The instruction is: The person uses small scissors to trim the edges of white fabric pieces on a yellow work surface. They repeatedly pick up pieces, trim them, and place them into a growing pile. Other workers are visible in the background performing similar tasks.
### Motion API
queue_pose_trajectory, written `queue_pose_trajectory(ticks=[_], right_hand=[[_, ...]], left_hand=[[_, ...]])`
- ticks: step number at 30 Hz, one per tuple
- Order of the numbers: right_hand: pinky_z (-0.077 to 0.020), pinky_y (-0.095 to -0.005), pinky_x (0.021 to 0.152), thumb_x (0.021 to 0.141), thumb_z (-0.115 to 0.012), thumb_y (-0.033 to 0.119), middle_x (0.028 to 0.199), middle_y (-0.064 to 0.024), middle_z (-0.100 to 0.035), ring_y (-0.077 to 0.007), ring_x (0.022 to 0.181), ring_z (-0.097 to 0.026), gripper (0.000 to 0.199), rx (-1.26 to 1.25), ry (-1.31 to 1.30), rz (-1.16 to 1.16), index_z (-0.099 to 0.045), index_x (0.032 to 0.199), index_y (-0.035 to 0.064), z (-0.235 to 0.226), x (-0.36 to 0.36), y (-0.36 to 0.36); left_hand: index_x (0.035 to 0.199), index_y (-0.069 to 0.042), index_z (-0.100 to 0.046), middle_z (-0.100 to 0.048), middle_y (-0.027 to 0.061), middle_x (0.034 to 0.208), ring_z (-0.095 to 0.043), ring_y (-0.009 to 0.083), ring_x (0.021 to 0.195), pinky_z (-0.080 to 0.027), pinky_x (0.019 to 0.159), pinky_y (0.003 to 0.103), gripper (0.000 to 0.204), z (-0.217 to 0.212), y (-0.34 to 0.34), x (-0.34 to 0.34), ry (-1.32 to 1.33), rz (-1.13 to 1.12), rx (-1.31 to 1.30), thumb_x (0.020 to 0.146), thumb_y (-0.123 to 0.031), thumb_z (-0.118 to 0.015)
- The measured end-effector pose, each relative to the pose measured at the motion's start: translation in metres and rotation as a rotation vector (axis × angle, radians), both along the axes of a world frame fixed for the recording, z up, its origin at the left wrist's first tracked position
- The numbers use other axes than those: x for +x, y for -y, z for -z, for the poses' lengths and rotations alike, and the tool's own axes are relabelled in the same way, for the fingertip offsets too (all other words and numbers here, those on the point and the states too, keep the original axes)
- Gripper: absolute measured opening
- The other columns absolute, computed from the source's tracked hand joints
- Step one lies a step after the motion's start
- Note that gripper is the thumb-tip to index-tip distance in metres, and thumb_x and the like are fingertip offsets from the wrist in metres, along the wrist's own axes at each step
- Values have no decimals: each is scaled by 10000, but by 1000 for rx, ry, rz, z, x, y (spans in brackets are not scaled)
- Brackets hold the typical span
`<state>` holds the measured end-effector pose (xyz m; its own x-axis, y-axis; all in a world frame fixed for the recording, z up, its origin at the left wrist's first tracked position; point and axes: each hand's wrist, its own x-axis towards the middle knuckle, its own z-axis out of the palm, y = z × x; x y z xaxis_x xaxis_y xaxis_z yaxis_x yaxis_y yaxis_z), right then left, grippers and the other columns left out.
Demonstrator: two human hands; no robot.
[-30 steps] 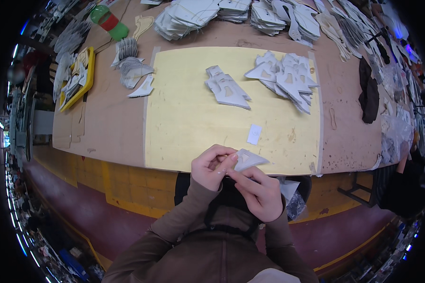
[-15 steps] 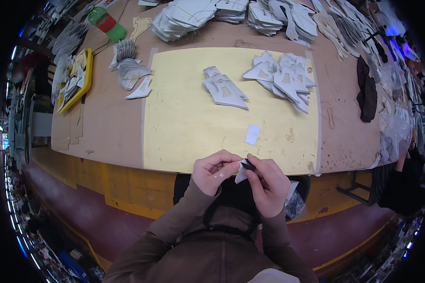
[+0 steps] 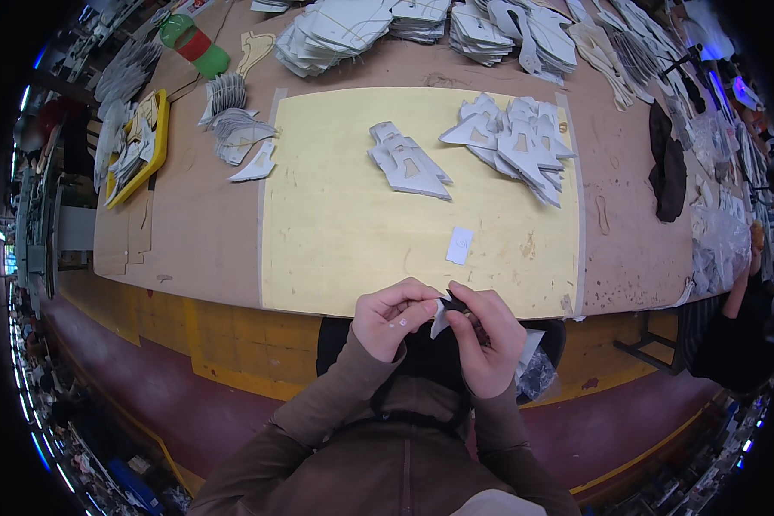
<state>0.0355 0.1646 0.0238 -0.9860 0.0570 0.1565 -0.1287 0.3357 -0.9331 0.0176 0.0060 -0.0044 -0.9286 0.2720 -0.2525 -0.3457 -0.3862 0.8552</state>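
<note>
My left hand [image 3: 385,320] and my right hand [image 3: 492,344] meet just past the table's near edge, over my lap. Between the left thumb and fingers is pinched a small white piece [image 3: 439,322], whose pointed end hangs below. A small black piece [image 3: 452,303] lies against it, gripped by my right thumb and fingertips. Fingers cover much of both, so their kind cannot be told. Farther up lies a small white paper slip [image 3: 459,246]. Beyond it are a short pile of white cut pieces [image 3: 408,163] and a larger pile of like pieces [image 3: 525,142].
A yellow sheet [image 3: 344,241] is taped onto the brown-covered table [image 3: 202,232]. On the left stand a yellow tray [image 3: 162,138] and a green bottle [image 3: 194,45]. White stacks [image 3: 331,34] line the back. A dark cloth strip [image 3: 666,163] and another person's arm [image 3: 737,292] are at right.
My fingers have shifted slightly around the white and black pieces, and the white one has turned a little. At right, the other person's hand has moved up.
</note>
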Motion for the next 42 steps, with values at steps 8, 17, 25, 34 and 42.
queue_pose_trajectory(ticks=[8,17,25,34,42], right_hand=[[-418,-229,529,845,-685,-29,839,-80,-630,-104,605,-539,316,-22,-16,18,-669,1158,6,3,0,3],[-415,-232,524,840,-680,-44,833,-81,-625,-113,599,-533,326,3,-39,50,-665,1162,1,4,0,4],[-405,-233,512,829,-685,-48,812,-81,-610,-115,591,-526,332,11,-10,55,-675,1154,16,4,-1,2],[-397,-224,530,820,-701,-32,823,-65,-607,-103,598,-494,367,-11,-10,82,-656,1180,21,8,-1,0],[-480,-237,679,794,-745,-20,878,-81,-667,-86,733,-567,361,-181,164,174,-664,1146,-5,9,2,-14]], left_hand=[[1032,30,-680,-617,-10,815,-475,19,666,-367,584,181,139,0,1,-2,11,-6,7,920,-45,-644],[1041,33,-677,-621,-5,823,-476,22,665,-367,579,182,147,1,-3,-1,30,-17,52,924,-51,-646],[1058,40,-669,-632,19,904,-536,35,749,-414,647,185,143,1,-4,1,-39,-19,-8,928,-1,-625],[1050,59,-661,-636,37,936,-566,58,809,-448,703,202,140,1,-4,1,-56,11,-17,935,-8,-616],[1076,41,-648,-632,63,975,-550,106,774,-444,686,244,203,-9,-10,-27,-183,132,-235,887,-31,-636]])
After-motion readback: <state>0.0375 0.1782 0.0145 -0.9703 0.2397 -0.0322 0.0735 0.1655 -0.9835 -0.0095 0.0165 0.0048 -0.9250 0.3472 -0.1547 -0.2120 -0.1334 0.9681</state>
